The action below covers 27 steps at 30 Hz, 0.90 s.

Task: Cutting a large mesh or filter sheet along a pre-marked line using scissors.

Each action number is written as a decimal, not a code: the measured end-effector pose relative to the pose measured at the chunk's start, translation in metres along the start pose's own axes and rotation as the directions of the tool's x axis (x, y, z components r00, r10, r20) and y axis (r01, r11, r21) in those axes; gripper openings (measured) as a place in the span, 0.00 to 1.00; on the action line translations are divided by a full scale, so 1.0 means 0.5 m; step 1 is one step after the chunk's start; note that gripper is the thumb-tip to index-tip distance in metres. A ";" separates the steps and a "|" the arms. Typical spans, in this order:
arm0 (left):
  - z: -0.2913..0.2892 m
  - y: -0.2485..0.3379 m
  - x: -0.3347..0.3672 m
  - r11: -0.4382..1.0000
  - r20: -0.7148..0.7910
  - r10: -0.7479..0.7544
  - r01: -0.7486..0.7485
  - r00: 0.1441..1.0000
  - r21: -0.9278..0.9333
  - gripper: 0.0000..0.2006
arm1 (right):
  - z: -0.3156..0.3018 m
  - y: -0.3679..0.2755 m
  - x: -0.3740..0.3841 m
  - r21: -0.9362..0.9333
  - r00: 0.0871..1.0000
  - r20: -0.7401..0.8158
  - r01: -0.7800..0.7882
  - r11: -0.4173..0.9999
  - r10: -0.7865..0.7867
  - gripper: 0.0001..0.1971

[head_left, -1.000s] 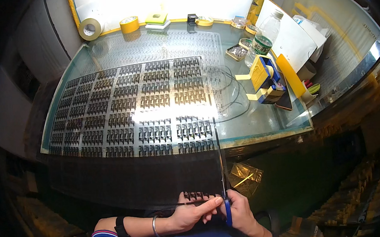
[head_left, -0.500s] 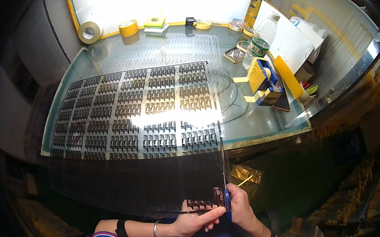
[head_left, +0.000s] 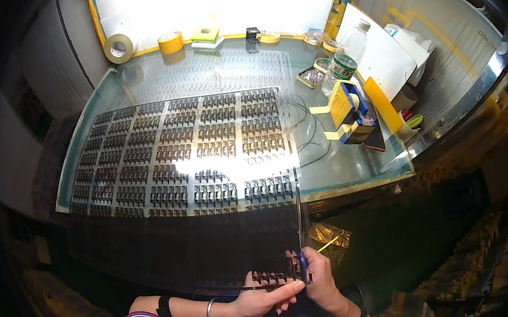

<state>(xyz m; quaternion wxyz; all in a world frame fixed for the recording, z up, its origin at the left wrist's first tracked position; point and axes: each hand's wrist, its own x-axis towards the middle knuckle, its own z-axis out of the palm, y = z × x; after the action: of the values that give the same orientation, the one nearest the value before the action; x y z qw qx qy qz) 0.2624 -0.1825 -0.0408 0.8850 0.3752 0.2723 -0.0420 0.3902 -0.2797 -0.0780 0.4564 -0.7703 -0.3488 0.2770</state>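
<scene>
A large clear film sheet (head_left: pixel 210 117) printed with rows of small dark patterns lies on the glass table and hangs over its front edge toward me. My left hand (head_left: pixel 264 299) is closed on the sheet's near edge, thumb on top and fingers showing through underneath. Beside it, at the sheet's right edge, my right hand (head_left: pixel 322 280) is closed round a blue tool (head_left: pixel 303 262); most of the tool is hidden, and its kind is not clear. A thin dark line runs up the sheet's right edge from this hand.
The glass table (head_left: pixel 349 178) has a taped rim. At its right stand a tape dispenser (head_left: pixel 348 113), a plastic bottle (head_left: pixel 352 45) and a small tray (head_left: pixel 310 76). Tape rolls (head_left: pixel 170 43) line the back. Below, right of my hands, lies a yellow-brown wrapper (head_left: pixel 329 235).
The film and the table's things sit slightly differently in view. Less of the blue tool shows by my right hand. Both hands keep nearly the same place and grip.
</scene>
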 end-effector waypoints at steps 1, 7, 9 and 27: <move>0.000 0.001 -0.001 1.000 0.004 -0.004 0.004 1.000 -0.006 0.09 | 0.002 -0.001 0.000 -0.015 1.000 -0.015 0.010 1.000 -0.011 0.10; -0.001 0.023 -0.002 0.999 0.036 0.042 -0.042 0.998 0.003 0.08 | -0.001 -0.035 -0.002 0.008 0.998 -0.065 0.010 1.000 -0.009 0.13; -0.002 0.036 -0.002 0.998 0.030 0.065 -0.065 0.997 -0.015 0.08 | -0.006 -0.039 -0.010 0.004 0.999 -0.024 -0.028 1.000 0.028 0.13; -0.096 0.084 0.016 0.977 -0.040 0.164 -0.156 0.986 0.148 0.14 | -0.034 -0.017 -0.011 0.497 0.983 0.074 -0.183 0.848 0.169 0.10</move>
<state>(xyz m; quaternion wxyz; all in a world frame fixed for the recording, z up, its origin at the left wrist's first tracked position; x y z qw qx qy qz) 0.2595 -0.1186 -0.0454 0.8488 0.4598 0.2602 0.0196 0.3971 -0.2900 -0.0625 0.6088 -0.6500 -0.1987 0.4092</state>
